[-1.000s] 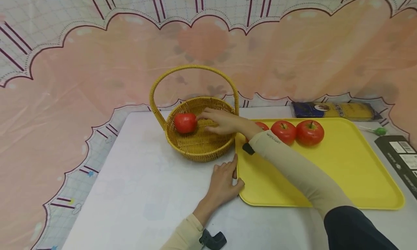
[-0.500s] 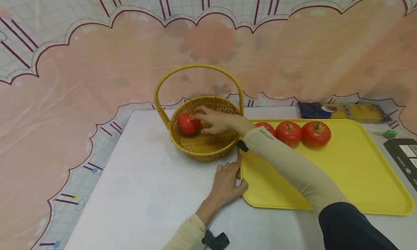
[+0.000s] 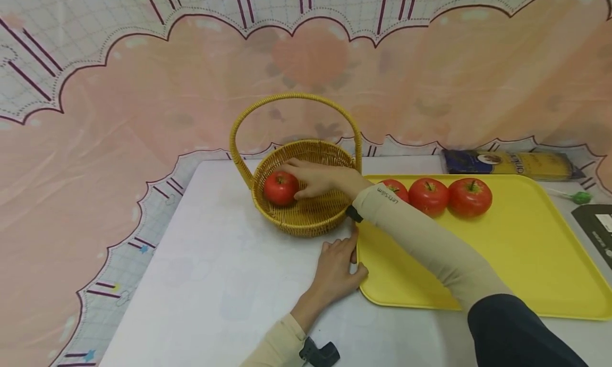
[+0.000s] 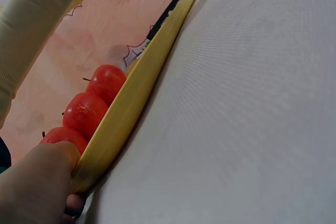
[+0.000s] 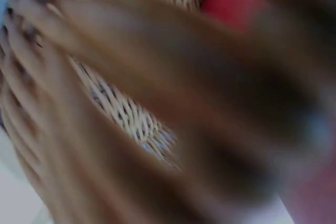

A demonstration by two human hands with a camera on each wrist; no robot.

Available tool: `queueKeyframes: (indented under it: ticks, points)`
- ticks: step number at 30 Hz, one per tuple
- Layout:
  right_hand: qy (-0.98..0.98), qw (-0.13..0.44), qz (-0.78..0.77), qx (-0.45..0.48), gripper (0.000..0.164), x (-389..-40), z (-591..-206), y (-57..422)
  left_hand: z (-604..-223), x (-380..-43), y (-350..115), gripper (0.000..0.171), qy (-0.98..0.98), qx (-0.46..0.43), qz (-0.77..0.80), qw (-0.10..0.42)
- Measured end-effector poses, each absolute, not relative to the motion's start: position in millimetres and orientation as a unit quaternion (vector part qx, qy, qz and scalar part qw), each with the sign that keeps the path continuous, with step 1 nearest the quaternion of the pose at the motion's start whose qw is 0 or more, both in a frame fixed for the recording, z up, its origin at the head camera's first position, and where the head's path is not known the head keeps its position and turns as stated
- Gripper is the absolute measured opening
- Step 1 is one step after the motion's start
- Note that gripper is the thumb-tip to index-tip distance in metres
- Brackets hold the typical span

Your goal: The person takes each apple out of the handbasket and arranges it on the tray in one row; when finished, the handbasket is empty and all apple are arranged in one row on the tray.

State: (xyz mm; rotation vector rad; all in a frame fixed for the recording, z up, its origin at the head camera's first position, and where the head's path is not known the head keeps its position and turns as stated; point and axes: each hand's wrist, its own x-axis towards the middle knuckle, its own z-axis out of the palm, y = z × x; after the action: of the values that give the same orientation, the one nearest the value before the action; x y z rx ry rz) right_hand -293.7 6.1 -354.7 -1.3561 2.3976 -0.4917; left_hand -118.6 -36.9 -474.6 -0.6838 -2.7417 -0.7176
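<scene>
In the head view a red apple (image 3: 281, 188) lies in the left part of a yellow wicker basket (image 3: 306, 230). My right hand (image 3: 317, 178) reaches into the basket, fingers over the apple's far side and thumb at its right, gripping it. The right wrist view is blurred; a red patch of the apple (image 5: 231, 6) shows beyond the fingers. My left hand (image 3: 337, 269) holds the left rim of a yellow tray (image 3: 526, 261). In the left wrist view that hand (image 4: 39, 182) has the tray's rim (image 4: 123, 121) between its digits.
Several red apples (image 3: 470, 197) stand in a row along the tray's back left, partly behind the right sleeve. A pasta packet (image 3: 511, 164) lies behind the tray. To the right are a green-tipped item (image 3: 580, 197) and a dark flat box (image 3: 595, 226). The basket's handle (image 3: 295, 96) stands upright.
My right hand has moved left and closed in on the apple in the basket, its fingers passing over the far side. The left hand stays at the tray's rim. The view has shifted slightly.
</scene>
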Motion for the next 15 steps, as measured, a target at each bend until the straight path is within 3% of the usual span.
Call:
queueKeyframes:
  ticks: [15]
  points:
    - [0.847, 0.189, -0.156, -0.471, 0.068, -309.2, -339.1, -13.3, -474.0, -117.3, -35.4, 0.07, -0.933, -0.231, -0.246, 0.128]
